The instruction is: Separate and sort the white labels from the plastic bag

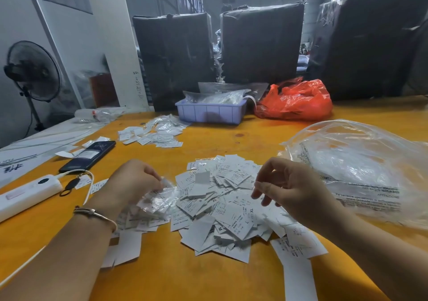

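A heap of white printed labels (222, 210) lies on the orange table (231, 136) in front of me. My left hand (132, 182) grips a small clear plastic bag (159, 198) with labels inside, at the heap's left edge. My right hand (289, 185) hovers above the heap's right side, fingers loosely curled and holding nothing. A smaller second pile of labels (152, 134) sits farther back. A large crumpled clear plastic bag (354, 164) lies to the right.
A black phone (90, 154) and a white power bank (25, 194) with cable lie at the left. A lilac plastic tray (210, 113) with bagged labels and a red plastic bag (296, 101) stand at the back. Black wrapped bales (261, 43) rise behind the table.
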Demonstrator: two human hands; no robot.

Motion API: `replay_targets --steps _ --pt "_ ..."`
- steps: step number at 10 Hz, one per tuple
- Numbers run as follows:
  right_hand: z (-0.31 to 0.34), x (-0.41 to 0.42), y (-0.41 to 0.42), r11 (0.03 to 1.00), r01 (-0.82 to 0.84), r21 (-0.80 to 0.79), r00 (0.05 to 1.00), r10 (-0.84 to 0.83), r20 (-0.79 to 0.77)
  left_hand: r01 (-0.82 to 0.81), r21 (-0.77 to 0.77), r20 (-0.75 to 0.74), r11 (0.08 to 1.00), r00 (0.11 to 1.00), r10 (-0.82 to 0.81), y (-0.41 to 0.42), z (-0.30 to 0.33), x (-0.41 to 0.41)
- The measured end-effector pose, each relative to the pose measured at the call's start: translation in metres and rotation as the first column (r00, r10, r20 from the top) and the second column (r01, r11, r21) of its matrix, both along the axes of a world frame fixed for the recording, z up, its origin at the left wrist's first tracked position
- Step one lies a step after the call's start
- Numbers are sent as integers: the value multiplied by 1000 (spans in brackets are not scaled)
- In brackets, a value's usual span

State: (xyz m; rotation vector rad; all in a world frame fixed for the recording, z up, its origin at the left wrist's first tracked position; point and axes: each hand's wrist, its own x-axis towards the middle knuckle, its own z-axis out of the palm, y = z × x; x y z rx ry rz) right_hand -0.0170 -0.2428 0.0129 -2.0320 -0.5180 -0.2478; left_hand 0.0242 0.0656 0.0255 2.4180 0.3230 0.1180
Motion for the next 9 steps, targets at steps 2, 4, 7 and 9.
replay_targets --steps 2,4,7,9 --pt "-2 -3 2 946 170 -276 974 -120 192 -19 177 -17 984 1000 22 -3 -4 -1" --pt "-6 0 3 911 154 -382 979 -87 186 -9 296 -5 955 1000 11 -7 -2 -6" --pt "-18 7 7 868 117 -482 985 -39 168 72 609 -73 790 997 -35 -32 -4 -12" --pt "1 -2 5 826 114 -552 986 -27 165 177 564 -43 806 982 -186 -55 29 -27"
